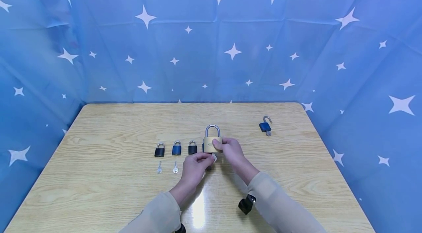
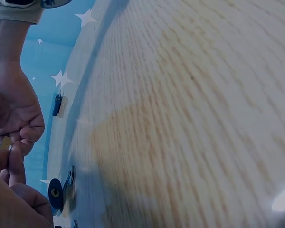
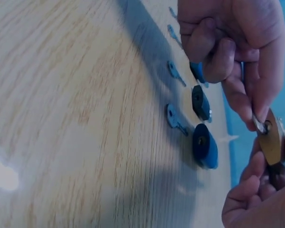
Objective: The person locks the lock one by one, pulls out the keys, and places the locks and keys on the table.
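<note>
Up above the table, my right hand (image 1: 235,154) grips a brass padlock (image 1: 207,145) by its body, with the closed shackle pointing up. My left hand (image 1: 192,170) pinches a small silver key (image 3: 258,124) between thumb and fingers at the underside of that padlock. The key meets the keyhole in the right wrist view; how deep it sits I cannot tell. Behind my hands stand a black padlock (image 1: 192,149), and a blue padlock (image 3: 205,147) partly hidden in the head view by the brass one.
Left of my hands are another black padlock (image 1: 159,151) and a blue padlock (image 1: 176,149), with keys (image 1: 175,167) lying before them. At the back right lies a blue padlock (image 1: 265,127) with its shackle swung open and a key in it. A starry blue curtain (image 1: 184,50) surrounds the table.
</note>
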Available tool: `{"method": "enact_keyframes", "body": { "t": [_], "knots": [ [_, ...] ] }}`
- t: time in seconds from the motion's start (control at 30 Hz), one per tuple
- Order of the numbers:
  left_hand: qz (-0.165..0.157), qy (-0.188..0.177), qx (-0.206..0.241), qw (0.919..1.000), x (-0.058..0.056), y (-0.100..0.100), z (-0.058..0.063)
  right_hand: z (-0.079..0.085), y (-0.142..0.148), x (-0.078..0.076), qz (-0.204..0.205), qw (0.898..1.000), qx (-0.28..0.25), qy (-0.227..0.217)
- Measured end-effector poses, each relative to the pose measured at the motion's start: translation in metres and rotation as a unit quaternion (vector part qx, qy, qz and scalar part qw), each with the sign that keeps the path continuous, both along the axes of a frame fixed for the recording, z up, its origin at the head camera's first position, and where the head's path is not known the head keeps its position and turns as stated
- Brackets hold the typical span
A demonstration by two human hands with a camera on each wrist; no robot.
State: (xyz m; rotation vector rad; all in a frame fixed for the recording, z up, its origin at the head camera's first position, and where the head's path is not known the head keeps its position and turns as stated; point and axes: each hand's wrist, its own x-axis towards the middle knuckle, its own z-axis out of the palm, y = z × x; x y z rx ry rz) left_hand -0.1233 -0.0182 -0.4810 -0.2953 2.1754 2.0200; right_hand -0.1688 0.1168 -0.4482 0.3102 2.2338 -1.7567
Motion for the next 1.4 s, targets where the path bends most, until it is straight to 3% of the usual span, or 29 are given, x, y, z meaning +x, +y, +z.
{"method": "enact_keyframes", "body": {
  "t": [1.1, 1.4],
  "knots": [
    [-0.001, -0.012, -0.009, 0.9999, -0.0005, -0.0055, 0.0007, -0.0035, -0.0071, 0.001, -0.012, 1.0, 0.013, 0.0],
    [-0.027, -0.008, -0.01, 0.9996, 0.0085, -0.0058, -0.0045, 0.0001, -0.0029, -0.0057, -0.017, 1.0, 0.021, 0.01]
  ]
}}
